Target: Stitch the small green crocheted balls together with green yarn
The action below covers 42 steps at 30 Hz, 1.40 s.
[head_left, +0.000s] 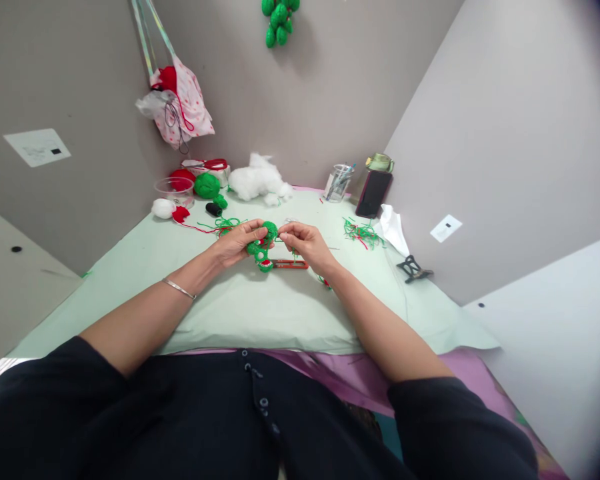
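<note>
My left hand (239,243) is closed round a small green crocheted toy (261,255) with red and white details, partly covered by the fingers. Close to the toy's right side, my right hand (306,244) is closed in a pinch on green yarn (295,253), which trails below the fingers. Whether a needle is also in that pinch is too small to tell. On the table beneath both hands lies an orange-handled tool (296,265), its left end hidden behind the toy. A small red and green piece (324,281) shows beside my right wrist.
Behind the hands are white stuffing (258,179), a green yarn ball (207,186), a clear tub (173,199) and a black thread spool (213,209). To the right stand a cup of pens (337,185), a phone (374,194) and yarn scraps (363,233). A bag (193,97) hangs left.
</note>
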Tool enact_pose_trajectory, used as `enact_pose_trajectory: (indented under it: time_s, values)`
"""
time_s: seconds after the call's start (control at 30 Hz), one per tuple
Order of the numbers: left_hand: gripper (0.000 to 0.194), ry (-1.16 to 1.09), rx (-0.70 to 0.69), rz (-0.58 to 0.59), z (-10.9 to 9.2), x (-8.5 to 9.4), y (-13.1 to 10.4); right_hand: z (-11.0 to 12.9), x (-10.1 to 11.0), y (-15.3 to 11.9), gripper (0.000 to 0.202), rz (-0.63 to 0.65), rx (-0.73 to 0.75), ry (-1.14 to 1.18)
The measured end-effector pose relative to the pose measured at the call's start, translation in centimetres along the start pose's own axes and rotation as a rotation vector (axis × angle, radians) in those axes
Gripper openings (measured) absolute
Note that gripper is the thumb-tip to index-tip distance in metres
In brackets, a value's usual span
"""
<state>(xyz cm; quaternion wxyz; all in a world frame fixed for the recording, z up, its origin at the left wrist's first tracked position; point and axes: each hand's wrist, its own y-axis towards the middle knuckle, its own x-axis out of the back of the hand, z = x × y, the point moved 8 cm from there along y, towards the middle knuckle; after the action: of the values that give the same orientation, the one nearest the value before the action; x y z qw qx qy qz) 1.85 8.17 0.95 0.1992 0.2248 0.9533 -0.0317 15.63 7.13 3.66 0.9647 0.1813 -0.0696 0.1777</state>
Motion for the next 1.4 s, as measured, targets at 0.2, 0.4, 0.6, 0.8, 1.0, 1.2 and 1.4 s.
enact_pose_trajectory:
  time_s: [0.2, 0.4, 0.6, 0.8, 1.0, 1.2, 1.4]
  values:
    - [0.045, 0.043, -0.02, -0.016, 0.1, -0.1, 0.0, -0.1, -0.2, 0.2, 0.029, -0.055, 0.049, -0.1]
    - [0.053, 0.139, -0.029, -0.024, 0.4, -0.5, -0.3, -1.1, -0.3, 0.2, 0.009, -0.065, 0.055, -0.267]
    - [0.051, 0.221, -0.047, -0.072, 0.5, -0.3, -0.2, 0.4, -1.0, -0.8, 0.015, -0.001, 0.102, -0.379]
    - [0.041, 0.334, -0.102, -0.077, 0.5, 0.1, 0.2, 1.8, -0.5, -0.8, 0.009, -0.079, 0.184, -0.668]
    - [0.036, 0.382, -0.061, 0.024, 1.4, -0.3, 0.3, 1.9, 0.8, 0.1, 0.009, -0.158, 0.196, -0.405]
    - [0.037, 0.375, 0.015, 0.053, 1.7, -0.8, 0.0, 0.4, 1.2, 0.2, 0.036, -0.107, -0.075, 0.131]
    - [0.039, 0.408, 0.052, 0.188, 1.7, -2.2, -0.3, 0.1, 1.1, 0.7, 0.046, -0.107, -0.097, 0.287]
